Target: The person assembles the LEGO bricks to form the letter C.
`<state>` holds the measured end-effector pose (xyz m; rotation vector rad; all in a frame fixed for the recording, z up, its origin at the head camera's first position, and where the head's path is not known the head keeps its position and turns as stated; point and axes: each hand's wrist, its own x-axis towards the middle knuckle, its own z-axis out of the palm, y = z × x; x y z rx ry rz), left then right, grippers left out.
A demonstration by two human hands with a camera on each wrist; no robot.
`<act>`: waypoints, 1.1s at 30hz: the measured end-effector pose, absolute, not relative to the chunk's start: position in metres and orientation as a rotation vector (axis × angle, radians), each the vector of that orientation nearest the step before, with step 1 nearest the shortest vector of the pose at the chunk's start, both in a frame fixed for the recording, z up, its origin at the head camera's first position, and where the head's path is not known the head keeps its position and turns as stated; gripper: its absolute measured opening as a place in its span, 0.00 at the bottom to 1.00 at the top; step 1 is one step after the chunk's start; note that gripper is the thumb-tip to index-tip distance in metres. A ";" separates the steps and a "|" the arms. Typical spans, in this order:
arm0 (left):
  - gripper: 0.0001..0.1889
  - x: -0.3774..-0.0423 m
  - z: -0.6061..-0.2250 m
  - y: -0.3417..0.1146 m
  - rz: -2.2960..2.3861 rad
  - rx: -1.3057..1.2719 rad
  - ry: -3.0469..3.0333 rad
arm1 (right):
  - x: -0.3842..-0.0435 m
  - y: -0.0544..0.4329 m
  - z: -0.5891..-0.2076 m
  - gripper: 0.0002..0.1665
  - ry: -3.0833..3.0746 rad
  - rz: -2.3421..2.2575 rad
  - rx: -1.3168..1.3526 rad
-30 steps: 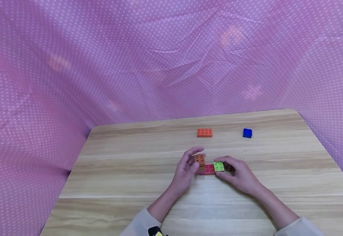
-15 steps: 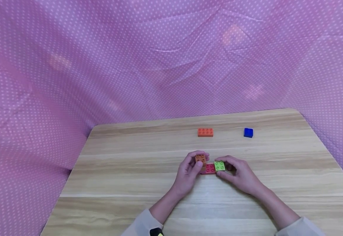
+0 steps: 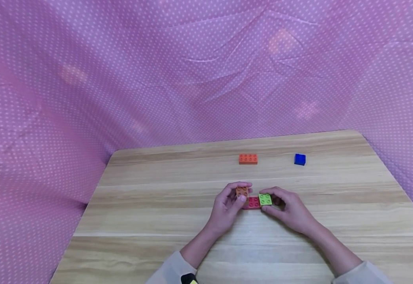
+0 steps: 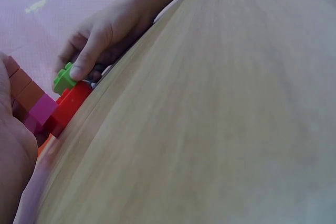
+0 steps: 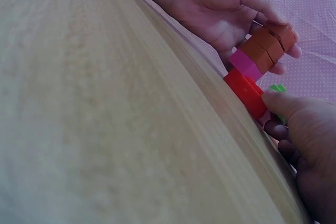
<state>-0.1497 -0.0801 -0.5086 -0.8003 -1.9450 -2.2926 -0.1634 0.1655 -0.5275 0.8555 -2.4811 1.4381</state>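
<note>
In the head view, a red brick (image 3: 253, 202) lies on the wooden table between both hands. At its left end rises a stack, a pink brick (image 5: 245, 65) below and brown bricks (image 3: 242, 191) above. My left hand (image 3: 225, 209) holds this stack, thumb in front and fingers curled behind. A slim gap shows by the topmost brown brick in the right wrist view. My right hand (image 3: 292, 210) pinches a lime green brick (image 3: 265, 199) between thumb and index finger at the red brick's right end. The fingers partly hide both the stack and the green brick.
Farther back on the table (image 3: 149, 213) lie an orange brick (image 3: 248, 159) and, to its right, a blue brick (image 3: 300, 159). Pink dotted cloth (image 3: 206, 79) hangs behind the table's far edge and along its sides.
My left fingers have closed in behind the brown bricks, and the thumb has shifted right and up over their front. The right hand keeps its pinch on the green brick, nearly still.
</note>
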 end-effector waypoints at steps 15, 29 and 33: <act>0.16 -0.152 -0.508 -0.083 -2.279 -0.791 -1.995 | -0.163 0.165 -0.527 0.27 -2.519 1.445 0.836; 0.16 -0.155 -0.505 -0.084 -2.265 -0.813 -2.017 | -0.165 0.166 -0.524 0.27 -2.529 1.432 0.821; 0.16 -0.156 -0.507 -0.085 -2.256 -0.813 -2.044 | -0.164 0.166 -0.526 0.27 -2.523 1.437 0.824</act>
